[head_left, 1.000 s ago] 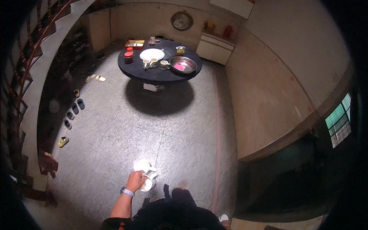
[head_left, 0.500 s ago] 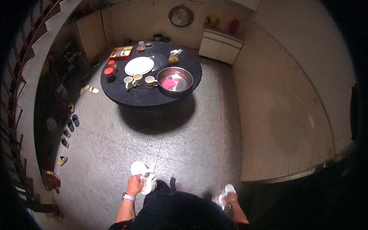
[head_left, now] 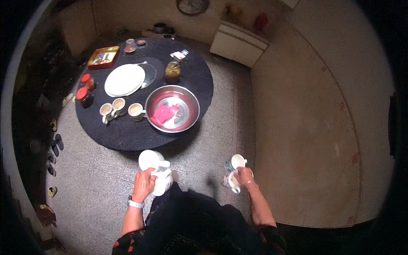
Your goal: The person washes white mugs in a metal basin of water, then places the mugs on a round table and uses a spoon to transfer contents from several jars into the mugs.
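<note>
Head view: the person's left hand (head_left: 143, 185) is below the near edge of the round, dark bench (head_left: 108, 137) in the frame. Its grip is closed on two white mugs (head_left: 151, 160), one above the other in view; exact finger placement partly hidden. Watch (head_left: 135, 204) on the left wrist, pale strap.

Right hand (head_left: 245, 175), well apart from the left: grip likewise closed, holding two patterned mugs (head_left: 233, 182) side by side. Their insides look pale; contents, if any, cannot be told.

On the bench: steel basin (head_left: 187, 121) near the right edge, pink cloth (head_left: 165, 114) lying inside. Three cups (head_left: 136, 111) left of the basin, the nearest with its handle toward the rim; contact unclear. Behind the cups, white disc (head_left: 124, 80). Red-lidded jars (head_left: 84, 98) at the left edge; red tray (head_left: 91, 65) farther back. Glass jar (head_left: 172, 74) behind the basin.
</note>
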{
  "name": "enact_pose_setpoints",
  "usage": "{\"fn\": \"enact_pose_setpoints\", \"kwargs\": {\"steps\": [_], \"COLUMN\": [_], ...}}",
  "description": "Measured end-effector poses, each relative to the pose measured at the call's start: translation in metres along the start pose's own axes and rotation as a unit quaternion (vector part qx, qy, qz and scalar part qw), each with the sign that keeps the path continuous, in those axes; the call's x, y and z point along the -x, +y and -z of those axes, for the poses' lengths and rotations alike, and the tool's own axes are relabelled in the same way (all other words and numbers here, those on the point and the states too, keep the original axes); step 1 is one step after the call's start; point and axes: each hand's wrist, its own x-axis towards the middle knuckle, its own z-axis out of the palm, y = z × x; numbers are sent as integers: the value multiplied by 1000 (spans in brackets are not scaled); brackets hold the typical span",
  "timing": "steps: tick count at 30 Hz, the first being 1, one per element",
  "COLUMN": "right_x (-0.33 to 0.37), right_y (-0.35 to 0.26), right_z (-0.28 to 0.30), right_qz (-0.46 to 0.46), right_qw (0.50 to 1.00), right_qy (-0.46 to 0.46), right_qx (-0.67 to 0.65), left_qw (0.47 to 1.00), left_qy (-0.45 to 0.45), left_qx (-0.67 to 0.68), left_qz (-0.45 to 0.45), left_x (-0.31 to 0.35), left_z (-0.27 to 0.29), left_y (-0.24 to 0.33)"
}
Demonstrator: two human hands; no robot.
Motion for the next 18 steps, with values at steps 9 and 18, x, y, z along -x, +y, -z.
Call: {"fn": "enact_pose_setpoints", "kwargs": {"steps": [9,18], "right_x": [-227,-490], "right_y": [-49,-65], "right_z": [82,90], "right_qz": [87,245], "right_qw": [996,968], "right_qy": [34,-20], "right_qx": [3,45], "left_qw": [995,998], "left_qy": [-6,27], "left_qx": [20,49], "left_qz": [-100,-17], "left_x": [-199,-349], "left_z": [-1,-50], "left_y": [70,119]}}
